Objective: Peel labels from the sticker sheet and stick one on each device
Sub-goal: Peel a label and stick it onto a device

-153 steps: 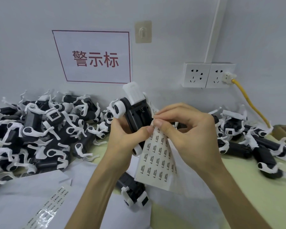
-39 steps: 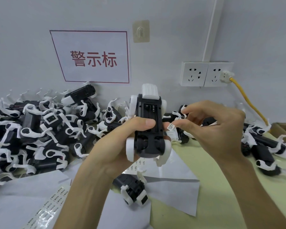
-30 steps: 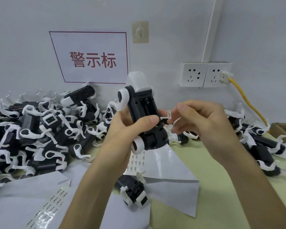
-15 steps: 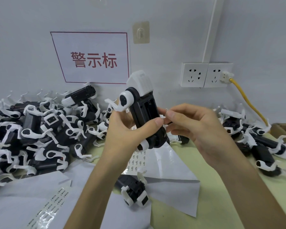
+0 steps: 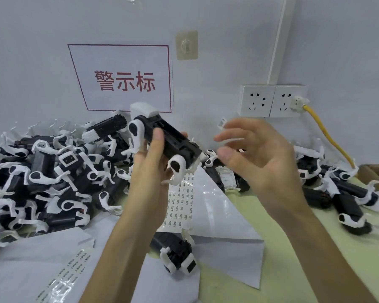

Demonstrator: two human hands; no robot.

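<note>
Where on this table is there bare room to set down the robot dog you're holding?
Bare green table shows front right, between the large white sheet and the right-hand pile of robot dogs; your right forearm crosses it. The left pile is crowded, and the sticker sheet and another dog fill the middle.

There are two hands, the left hand (image 5: 149, 171) and the right hand (image 5: 263, 158), one held device (image 5: 169, 141), one loose device (image 5: 175, 252), a left heap (image 5: 53, 171) and a right heap (image 5: 337, 189) of devices too many to count, one sticker sheet (image 5: 184, 204), one peeled label (image 5: 221, 123), two wall sockets (image 5: 257, 100) and one sign (image 5: 123, 79).
</note>
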